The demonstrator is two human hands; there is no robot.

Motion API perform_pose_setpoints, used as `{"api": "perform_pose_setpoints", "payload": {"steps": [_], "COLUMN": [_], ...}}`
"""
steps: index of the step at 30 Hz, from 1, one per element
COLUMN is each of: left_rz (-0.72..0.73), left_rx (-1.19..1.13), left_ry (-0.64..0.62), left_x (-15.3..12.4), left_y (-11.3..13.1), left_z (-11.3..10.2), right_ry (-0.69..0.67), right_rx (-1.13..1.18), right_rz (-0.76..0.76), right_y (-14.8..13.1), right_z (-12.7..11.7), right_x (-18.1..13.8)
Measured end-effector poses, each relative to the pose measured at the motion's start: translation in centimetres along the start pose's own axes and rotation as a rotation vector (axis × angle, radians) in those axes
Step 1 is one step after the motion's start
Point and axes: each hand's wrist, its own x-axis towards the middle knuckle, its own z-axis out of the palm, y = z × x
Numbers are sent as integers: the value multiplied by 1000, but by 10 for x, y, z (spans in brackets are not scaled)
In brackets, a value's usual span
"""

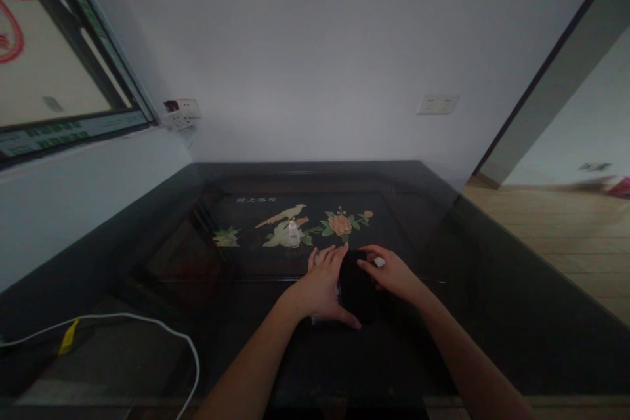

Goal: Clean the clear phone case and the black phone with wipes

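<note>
A dark phone-like slab [357, 289] lies on the black glass table [467, 289]. My left hand [322, 289] rests along its left edge, fingers stretched forward and thumb at its near corner. My right hand [391, 272] is at the slab's right side, fingers curled over its top edge, with a small white thing [378, 262] under the fingertips. Whether the slab is lifted off the glass I cannot tell.
A small clear bottle [294, 233] stands on the painted bird-and-flower panel [295, 223] beyond the hands. A white cable [147, 325] loops over the table's near left. Wall sockets [182, 113] sit at the left corner. Wooden floor [566, 230] opens to the right.
</note>
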Motion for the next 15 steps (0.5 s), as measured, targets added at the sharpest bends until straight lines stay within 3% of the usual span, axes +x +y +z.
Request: {"api": "perform_pose_setpoints", "payload": {"steps": [5,15], "left_rz": [34,62], "left_rx": [-15,-14], "left_ry": [31,54], "left_x": [1,4], "left_y": [-5,-4], "left_z": [2,1], "right_ry": [145,156], "right_rx": [-243,-283], "right_rz": [-118,-145], "right_y": [-1,-2], "right_z": [2,5], "right_x": [2,0]}}
